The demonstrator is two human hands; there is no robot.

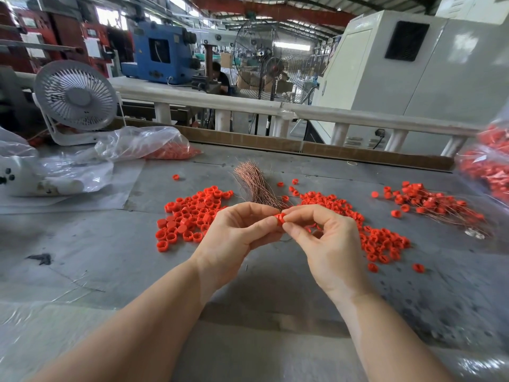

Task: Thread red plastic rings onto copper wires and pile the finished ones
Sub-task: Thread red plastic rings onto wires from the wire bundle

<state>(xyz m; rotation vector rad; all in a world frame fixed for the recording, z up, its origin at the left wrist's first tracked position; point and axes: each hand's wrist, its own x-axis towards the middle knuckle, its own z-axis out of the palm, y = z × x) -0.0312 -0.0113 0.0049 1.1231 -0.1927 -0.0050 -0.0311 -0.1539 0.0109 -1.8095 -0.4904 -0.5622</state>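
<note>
Both hands meet over the surface (82, 257): left hand (234, 232) and right hand (322, 238) pinch one red ring (279, 218), probably feeding a wire through; the finished pile (438, 205) waits at 2 o'clock.

Wire bundle (254, 186) lies at centre of the desk (110, 257). Loose rings: one heap (190, 216) at 9 o'clock of it, another (374, 238) at 4 o'clock. Threaded pile (438, 205) at 3 o'clock. Table fan (75, 97) and bag of rings (154, 146) at 10 o'clock.

My left hand (234, 232) and right hand (327, 241) are bare, forearms unsleeved, no rings, watch or gloves.
</note>
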